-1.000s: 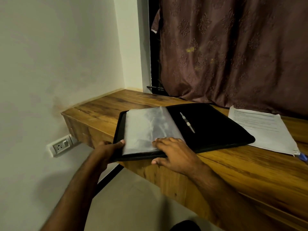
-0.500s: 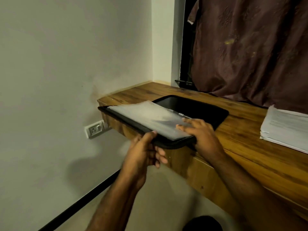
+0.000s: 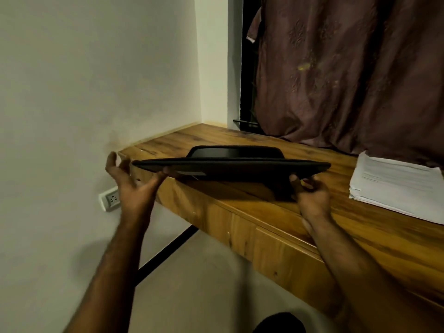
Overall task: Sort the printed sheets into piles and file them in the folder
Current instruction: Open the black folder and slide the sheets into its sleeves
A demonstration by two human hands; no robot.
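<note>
The flat black zip folder [image 3: 230, 165] is held edge-on just above the near left part of the long brown wooden desk [image 3: 312, 236], lifted between both hands, with its far flap seeming to rest on or just over the wood. The left hand [image 3: 134, 181] is under the folder's left end, palm up with fingers spread and mostly straight, supporting it from below rather than clasping it; the right hand [image 3: 310, 191] has its fingers curled round the folder's near right corner. Seen from the side, the folder's inside is hidden, so whether any sheets are already in its sleeves cannot be told. To the right, well apart from the folder, the thick stack of white printed sheets [image 3: 396, 183] lies as one heap on the desk, near the dark brown patterned curtain [image 3: 348, 68]. By that showing the task looks barely begun: no separate piles are visible, and sorting and filing both appear to remain, once the folder is laid open again
</note>
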